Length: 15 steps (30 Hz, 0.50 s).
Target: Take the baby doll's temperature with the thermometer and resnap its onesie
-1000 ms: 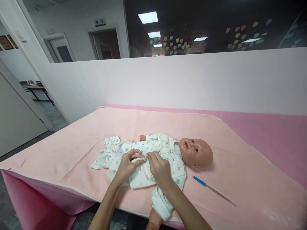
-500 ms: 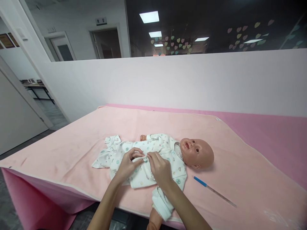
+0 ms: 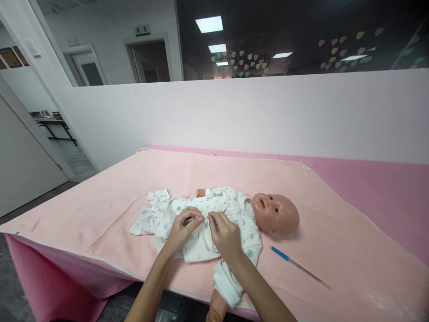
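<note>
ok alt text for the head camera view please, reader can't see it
Two bare hands, left hand and right hand, pinch the front of a white printed baby garment on a baby doll lying face up on a pink blanket. A blue-tipped thermometer lies on the blanket beside the doll's head, with a white partition wall behind.
</note>
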### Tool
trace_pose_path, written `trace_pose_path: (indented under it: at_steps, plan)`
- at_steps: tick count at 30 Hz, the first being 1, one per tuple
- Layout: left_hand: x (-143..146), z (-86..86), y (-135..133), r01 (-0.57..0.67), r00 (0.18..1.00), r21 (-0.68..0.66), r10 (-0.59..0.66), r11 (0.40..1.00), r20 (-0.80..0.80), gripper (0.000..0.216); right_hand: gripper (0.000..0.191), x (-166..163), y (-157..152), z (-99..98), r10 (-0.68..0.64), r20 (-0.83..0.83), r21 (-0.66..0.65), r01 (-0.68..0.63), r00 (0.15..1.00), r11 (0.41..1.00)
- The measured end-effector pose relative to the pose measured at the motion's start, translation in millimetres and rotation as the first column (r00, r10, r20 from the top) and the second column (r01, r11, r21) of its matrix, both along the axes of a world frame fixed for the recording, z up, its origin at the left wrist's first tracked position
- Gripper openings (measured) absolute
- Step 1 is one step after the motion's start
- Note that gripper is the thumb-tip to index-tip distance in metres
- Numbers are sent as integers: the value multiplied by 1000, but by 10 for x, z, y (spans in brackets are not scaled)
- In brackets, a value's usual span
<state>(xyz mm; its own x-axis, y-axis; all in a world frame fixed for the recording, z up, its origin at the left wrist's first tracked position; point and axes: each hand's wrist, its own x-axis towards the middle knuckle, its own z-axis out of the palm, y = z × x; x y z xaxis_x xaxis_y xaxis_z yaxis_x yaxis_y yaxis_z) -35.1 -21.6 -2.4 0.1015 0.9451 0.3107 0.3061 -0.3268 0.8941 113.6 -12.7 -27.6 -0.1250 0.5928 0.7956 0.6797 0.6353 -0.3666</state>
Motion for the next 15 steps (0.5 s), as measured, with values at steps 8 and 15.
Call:
trace_pose_path:
  at_steps: [8,15]
  plan:
    - [88,-106,-33,-119,960,141,151,983,-237,10,23,-2,-22,-28,-42,45,-37,43,998,998]
    - [202,115,-324,-181,950,138,210,974,-231,41,23,35,-165,20,-24,-89,-137,12,996,991]
